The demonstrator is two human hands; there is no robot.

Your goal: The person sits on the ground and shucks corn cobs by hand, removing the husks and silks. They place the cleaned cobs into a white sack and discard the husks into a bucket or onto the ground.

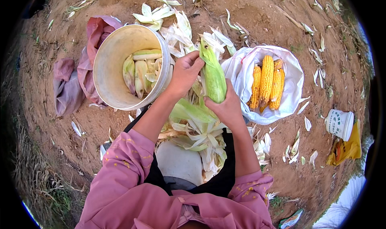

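Between my two hands is an ear of corn in its green husk (214, 78), tilted with its tip away from me. My right hand (226, 103) grips the lower end, the thumb across the husk. At the upper part, the fingers and thumb of my left hand (187, 69) pinch the husk near the tip. To the left stands a white plastic bucket (110, 52) holding several ears in the husk (141, 73). On the right, an open white woven sack (291, 87) contains several husked yellow corn cobs (267, 81).
Stripped husks (199, 132) lie heaped between my legs, with more husks (181, 30) beyond the ear. Pinkish cloth or sacking (87, 66) lies beside the bucket. Far right are a small white lidded tub (339, 123) and a yellow plastic bag (346, 152) on bare soil (301, 18).
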